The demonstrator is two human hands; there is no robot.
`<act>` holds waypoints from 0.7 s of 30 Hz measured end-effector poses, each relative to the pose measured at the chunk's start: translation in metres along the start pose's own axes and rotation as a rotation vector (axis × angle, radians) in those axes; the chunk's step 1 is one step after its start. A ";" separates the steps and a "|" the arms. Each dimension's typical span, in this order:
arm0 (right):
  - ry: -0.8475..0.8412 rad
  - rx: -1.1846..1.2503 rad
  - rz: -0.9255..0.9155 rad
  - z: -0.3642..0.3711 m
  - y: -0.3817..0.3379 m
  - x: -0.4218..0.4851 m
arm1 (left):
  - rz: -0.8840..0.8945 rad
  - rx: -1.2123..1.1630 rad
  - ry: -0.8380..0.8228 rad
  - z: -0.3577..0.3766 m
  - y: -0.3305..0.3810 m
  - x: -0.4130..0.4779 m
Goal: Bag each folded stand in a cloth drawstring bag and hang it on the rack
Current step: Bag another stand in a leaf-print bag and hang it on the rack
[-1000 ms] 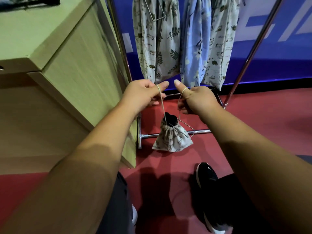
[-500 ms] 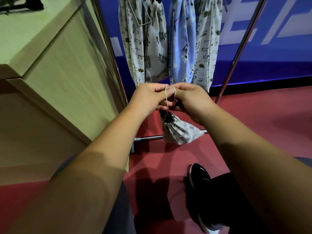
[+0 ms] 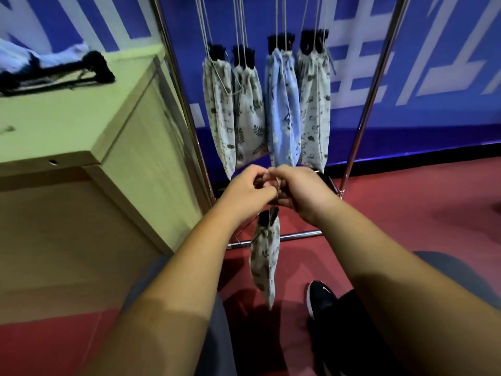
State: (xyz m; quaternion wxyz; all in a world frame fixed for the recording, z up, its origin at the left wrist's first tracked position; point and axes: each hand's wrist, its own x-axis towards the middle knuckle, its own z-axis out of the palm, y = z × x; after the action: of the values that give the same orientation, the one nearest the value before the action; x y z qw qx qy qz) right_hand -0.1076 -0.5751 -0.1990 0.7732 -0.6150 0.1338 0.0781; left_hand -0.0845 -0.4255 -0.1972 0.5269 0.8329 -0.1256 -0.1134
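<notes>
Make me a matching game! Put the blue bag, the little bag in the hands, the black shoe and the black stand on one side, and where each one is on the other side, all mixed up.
Things:
1. blue bag
2. little print bag
3. black shoe
4. black stand

Places:
A. on the red floor
B. lying on the cabinet
C. hanging on the rack
D. dangling on a cord pinched by the left hand and right hand

Pairs: 1-C, 2-D, 3-A, 4-B.
</notes>
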 end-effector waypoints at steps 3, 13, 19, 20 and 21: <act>0.015 -0.099 -0.054 0.000 -0.010 -0.025 | -0.031 -0.234 -0.062 -0.008 0.014 -0.014; 0.024 -0.432 -0.201 0.010 -0.074 -0.097 | 0.052 -0.072 -0.332 -0.007 0.042 -0.035; 0.176 -0.649 -0.284 -0.008 -0.125 -0.130 | 0.044 -0.025 -0.153 -0.003 0.089 -0.042; 0.197 -0.675 -0.301 -0.012 -0.132 -0.134 | 0.087 0.035 -0.113 -0.004 0.097 -0.042; 0.225 -0.705 -0.324 -0.017 -0.143 -0.140 | 0.127 0.081 -0.084 -0.005 0.109 -0.042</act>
State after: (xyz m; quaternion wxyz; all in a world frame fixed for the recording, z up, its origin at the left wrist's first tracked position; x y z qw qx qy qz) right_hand -0.2022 -0.6180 -0.0274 0.4975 -0.8604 0.0841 -0.0715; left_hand -0.1323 -0.4524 -0.0940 0.4934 0.8383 -0.2048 -0.1094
